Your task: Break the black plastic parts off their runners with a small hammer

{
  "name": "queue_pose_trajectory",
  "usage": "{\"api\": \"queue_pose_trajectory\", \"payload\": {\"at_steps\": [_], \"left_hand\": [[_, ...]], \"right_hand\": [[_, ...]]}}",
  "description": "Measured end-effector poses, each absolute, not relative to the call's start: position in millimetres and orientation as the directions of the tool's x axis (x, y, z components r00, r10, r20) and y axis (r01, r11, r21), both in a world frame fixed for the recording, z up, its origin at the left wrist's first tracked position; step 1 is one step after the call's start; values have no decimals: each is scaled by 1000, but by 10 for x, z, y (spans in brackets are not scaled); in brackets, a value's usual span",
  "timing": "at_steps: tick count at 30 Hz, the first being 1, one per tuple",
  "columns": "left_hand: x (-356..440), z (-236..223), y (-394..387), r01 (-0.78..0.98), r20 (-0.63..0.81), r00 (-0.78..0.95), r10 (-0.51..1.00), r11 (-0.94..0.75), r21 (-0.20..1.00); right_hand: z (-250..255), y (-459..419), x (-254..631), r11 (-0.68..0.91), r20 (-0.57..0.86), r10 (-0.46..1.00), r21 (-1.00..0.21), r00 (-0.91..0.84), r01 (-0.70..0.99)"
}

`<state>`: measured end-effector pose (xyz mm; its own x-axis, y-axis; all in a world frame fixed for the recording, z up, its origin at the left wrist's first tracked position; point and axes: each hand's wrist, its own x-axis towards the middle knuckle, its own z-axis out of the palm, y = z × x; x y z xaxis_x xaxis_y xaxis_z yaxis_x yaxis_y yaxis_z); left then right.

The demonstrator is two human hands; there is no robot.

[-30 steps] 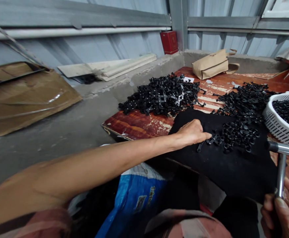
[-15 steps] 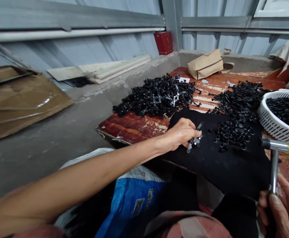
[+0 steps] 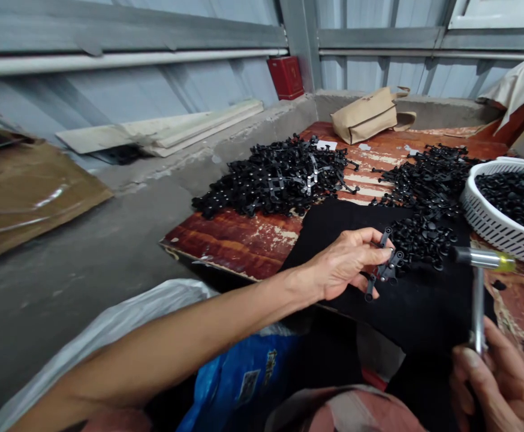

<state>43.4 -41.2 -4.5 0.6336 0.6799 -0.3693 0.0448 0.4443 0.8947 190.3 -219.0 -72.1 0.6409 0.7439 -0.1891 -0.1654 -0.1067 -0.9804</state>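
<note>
My left hand (image 3: 349, 264) pinches a small black linked bracket (image 3: 384, 271) with round ends and shiny rivets, held above the black cloth (image 3: 417, 315). Just beyond it on the cloth lies a heap of black round-headed pegs (image 3: 426, 240). At the lower right, my right hand (image 3: 491, 372) is wrapped round the handle of a hammer (image 3: 478, 300). Its metal head has a black face on one end and a yellow one on the other, and stands upright over the cloth's right side. My right fingers partly hide the handle.
A large pile of black linked parts (image 3: 266, 177) lies at the table's far left, and another black pile (image 3: 428, 177) at the back. At right stands a white basket (image 3: 487, 210) of black pieces. A tan bag (image 3: 365, 114) rests behind; a blue sack (image 3: 230, 378) sits below the table edge.
My left hand has lifted the bracket off the cloth and moved it right, toward the pegs, tilting it. The hammer in my right hand appears slightly further left; the whole view has shifted a little.
</note>
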Motion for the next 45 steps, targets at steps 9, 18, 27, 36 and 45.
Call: {"api": "queue_pose_trajectory", "payload": {"at_steps": [9,18,27,36,45], "left_hand": [[498,-157,-822,-72,-356,716,600,570,818],[389,-133,-673,56,-485,645,591,597,801],[345,-167,-199,171,-521,439,732,502,848],[412,-163,-160,183,-504,407,761,473,862],[436,-189,-148,182,-485,396,780,451,874]], "right_hand": [[-580,-1868,1684,-81,-204,858,-960,472,-266],[-543,-1788,1688,-64,-171,867,-970,468,-236],[-642,-2038,1823,-73,-204,785,-968,586,-240],[-674,-2081,1801,-134,-293,765,-943,574,-304],[-646,-2072,1777,-133,-313,741,-936,594,-327]]}}
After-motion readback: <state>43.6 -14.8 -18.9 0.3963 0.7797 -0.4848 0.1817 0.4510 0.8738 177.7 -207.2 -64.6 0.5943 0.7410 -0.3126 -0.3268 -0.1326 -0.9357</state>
